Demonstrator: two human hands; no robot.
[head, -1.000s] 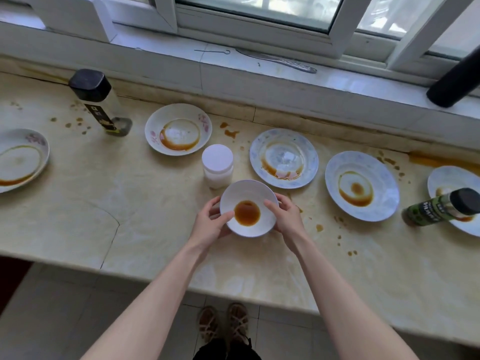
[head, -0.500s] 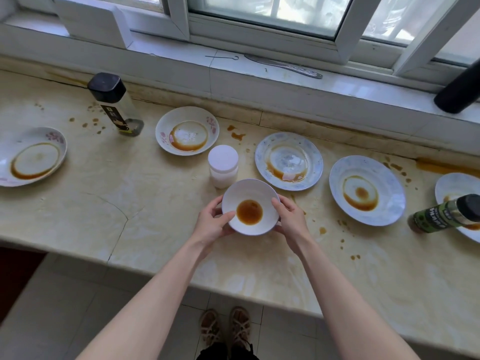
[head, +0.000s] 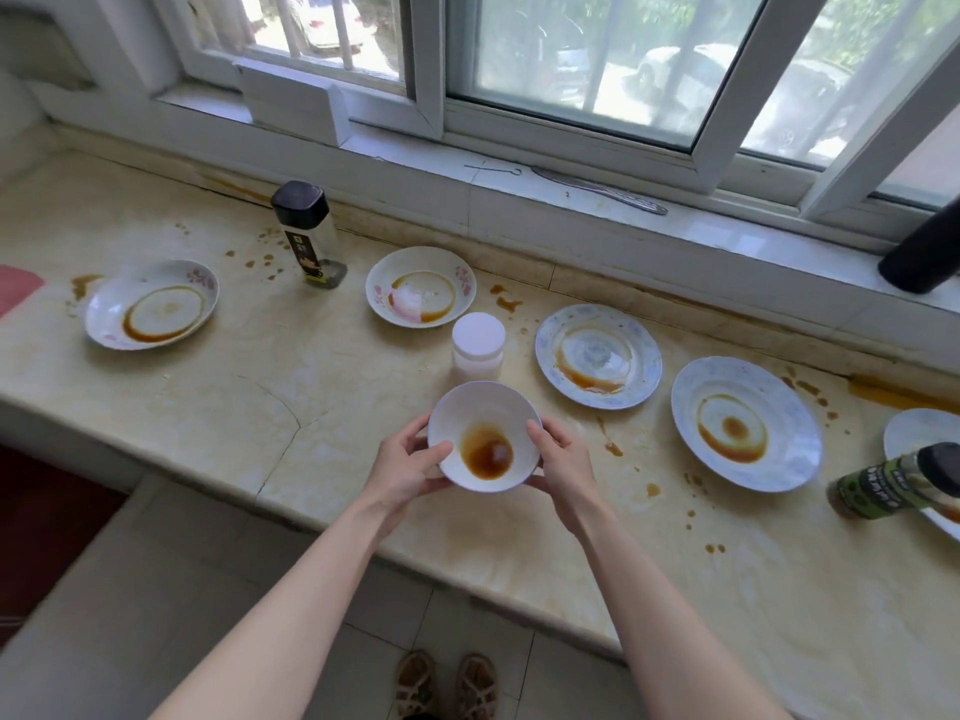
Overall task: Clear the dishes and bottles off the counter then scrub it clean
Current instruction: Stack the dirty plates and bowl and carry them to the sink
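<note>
A small white bowl (head: pixel 480 418) with brown sauce pooled in it is held between my left hand (head: pixel 408 467) and my right hand (head: pixel 563 470), tilted toward me above the stained beige counter (head: pixel 291 387). Right behind it stands a white-lidded jar (head: pixel 478 345). Sauce-smeared plates lie along the counter: one far left (head: pixel 150 304), one with pink flowers (head: pixel 421 285), two blue-patterned ones (head: pixel 597 356) (head: pixel 745 423), and one cut off at the right edge (head: pixel 914 439). A black-capped bottle (head: pixel 309 236) stands at the back left. A green-labelled bottle (head: pixel 893 485) leans on the right plate.
Brown drips and spills dot the counter. The white window sill (head: pixel 519 189) behind carries a metal utensil (head: pixel 597 189), a white box (head: pixel 291 103) and a dark cylinder (head: pixel 924 252). A pink object (head: pixel 15 288) shows at the left edge. Tiled floor and my sandalled feet lie below.
The bowl has been lifted off the counter and tipped toward me, so the sauce has slid to its near side. The view has tilted up, showing more window.
</note>
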